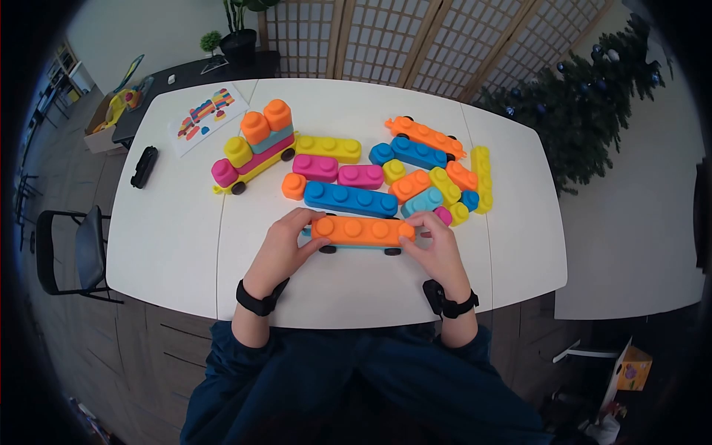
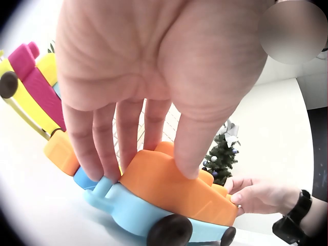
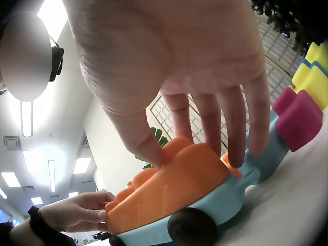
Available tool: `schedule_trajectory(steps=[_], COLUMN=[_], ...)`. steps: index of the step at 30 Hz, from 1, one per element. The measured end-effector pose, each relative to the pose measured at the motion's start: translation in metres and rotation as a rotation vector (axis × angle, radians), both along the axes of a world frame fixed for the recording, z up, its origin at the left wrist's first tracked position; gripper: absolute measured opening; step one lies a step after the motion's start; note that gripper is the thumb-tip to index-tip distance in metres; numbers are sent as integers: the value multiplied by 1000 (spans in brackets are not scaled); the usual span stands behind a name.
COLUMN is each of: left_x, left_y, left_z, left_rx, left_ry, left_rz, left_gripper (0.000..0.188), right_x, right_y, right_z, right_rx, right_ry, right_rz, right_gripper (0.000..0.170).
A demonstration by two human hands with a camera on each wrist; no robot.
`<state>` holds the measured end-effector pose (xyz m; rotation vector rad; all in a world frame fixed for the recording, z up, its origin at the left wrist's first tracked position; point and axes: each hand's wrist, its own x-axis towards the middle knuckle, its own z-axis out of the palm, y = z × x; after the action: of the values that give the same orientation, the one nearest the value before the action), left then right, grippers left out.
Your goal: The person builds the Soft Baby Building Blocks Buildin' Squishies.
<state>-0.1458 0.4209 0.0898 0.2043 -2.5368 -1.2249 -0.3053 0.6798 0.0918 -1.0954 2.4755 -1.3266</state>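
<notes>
A long orange building block (image 1: 366, 231) with a row of studs sits on a light blue wheeled base (image 2: 125, 212) with black wheels, near the front of the table. The left hand (image 1: 285, 241) pinches the block's left end, thumb on the near side and fingers on the far side. At the opposite end, the right hand (image 1: 439, 248) holds it the same way. Both wrist views show the block lying along the base's top. Just behind it lies a long blue block (image 1: 351, 199), with a small orange block (image 1: 294, 186) beside that.
At the left stands a yellow wheeled base (image 1: 256, 174) stacked with pink, yellow, blue and orange blocks. Loose blocks, such as a yellow bar (image 1: 482, 179), and an orange wheeled base (image 1: 426, 138) lie at the right. A picture sheet (image 1: 182, 141) and a black object (image 1: 144, 167) are at far left.
</notes>
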Motion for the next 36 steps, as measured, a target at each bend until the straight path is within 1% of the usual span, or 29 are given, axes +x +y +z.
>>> schedule_trajectory(steps=[1, 3, 9, 15, 18, 34, 36], left_x=[1, 2, 3, 3, 3, 2, -3], left_y=[0, 0, 2, 1, 2, -2, -12], left_z=[0, 1, 8, 5, 9, 12, 15], left_rx=[-1, 13, -8, 0, -15, 7, -165], left_ry=[0, -44, -136, -130, -174, -140, -46], left_rz=[2, 13, 4, 3, 19, -9, -112], left_gripper=[40, 40, 42, 43, 41, 38, 37], right_x=[1, 2, 4, 4, 5, 8, 8], right_y=[0, 0, 3, 4, 5, 6, 6], right_z=[-2, -4, 0, -1, -2, -5, -5], right_rx=[-1, -9, 55, 53, 56, 59, 70], right_ry=[0, -111, -129, -161, -146, -114, -113], right_rz=[2, -13, -7, 5, 12, 13, 12], right_gripper=[30, 30, 32, 33, 33, 32, 32])
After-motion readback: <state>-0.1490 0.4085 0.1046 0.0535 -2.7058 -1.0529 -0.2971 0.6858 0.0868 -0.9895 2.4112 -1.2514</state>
